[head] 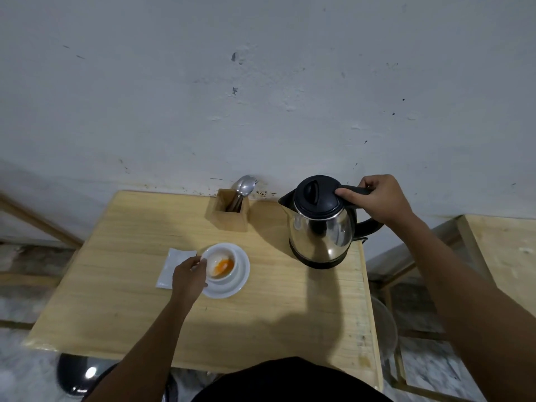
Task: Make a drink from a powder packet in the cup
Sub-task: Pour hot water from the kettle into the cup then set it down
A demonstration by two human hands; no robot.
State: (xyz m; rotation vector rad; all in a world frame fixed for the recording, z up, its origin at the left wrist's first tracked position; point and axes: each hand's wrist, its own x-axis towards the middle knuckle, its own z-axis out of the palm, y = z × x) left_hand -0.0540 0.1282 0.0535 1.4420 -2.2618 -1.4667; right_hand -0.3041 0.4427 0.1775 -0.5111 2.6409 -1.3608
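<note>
A small white cup [224, 256] stands on a white saucer [242, 274] near the middle of the wooden table [275, 300]. Orange powder [222, 265] lies in the bottom of the cup. My left hand [188, 275] grips the cup's left side. A steel electric kettle [322, 224] with a black lid stands on its base at the right. My right hand [374, 198] is closed around the kettle's black handle, thumb resting by the lid. The spout points left.
A white rectangular dish [169, 262] lies just left of the saucer, partly under my hand. A wooden holder with spoons [232, 208] stands at the back by the wall. Another wooden table [504, 248] is on the right, a black stool [78, 375] below left.
</note>
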